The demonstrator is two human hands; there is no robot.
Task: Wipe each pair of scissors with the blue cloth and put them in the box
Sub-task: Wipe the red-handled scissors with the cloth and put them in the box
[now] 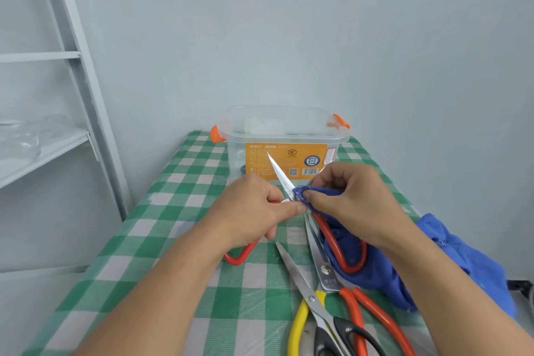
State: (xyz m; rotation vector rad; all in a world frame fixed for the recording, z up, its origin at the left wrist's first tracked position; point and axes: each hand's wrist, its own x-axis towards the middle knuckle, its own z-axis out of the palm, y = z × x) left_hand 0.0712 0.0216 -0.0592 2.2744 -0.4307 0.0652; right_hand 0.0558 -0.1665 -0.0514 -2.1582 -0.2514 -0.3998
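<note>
Left hand, scissors tip toward box

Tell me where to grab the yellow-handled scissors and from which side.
Take the yellow-handled scissors by the yellow handle loop, coming from the near left. They lie flat, blades closed and pointing away, handles toward you. The orange-handled scissors crowd their right side.
</note>
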